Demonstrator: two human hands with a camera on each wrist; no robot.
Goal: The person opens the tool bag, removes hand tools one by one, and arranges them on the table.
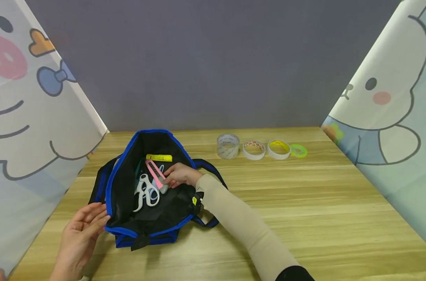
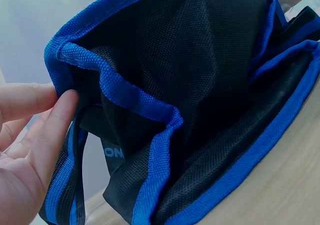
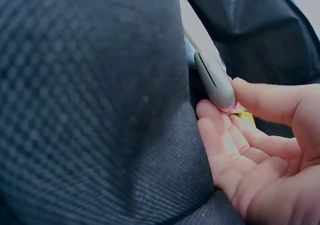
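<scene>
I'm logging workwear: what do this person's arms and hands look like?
The right hand is ungloved; a cream sleeve reaches its wrist, with black material at the frame's lower edge. The left hand is also ungloved; only a sliver of pale cuff shows.

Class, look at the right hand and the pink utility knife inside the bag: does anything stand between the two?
Nothing visible does. The right hand pinches the pink utility knife by its grey end, inside the bag. The white-handled scissors lie on the knife's other side, away from that hand.
</scene>
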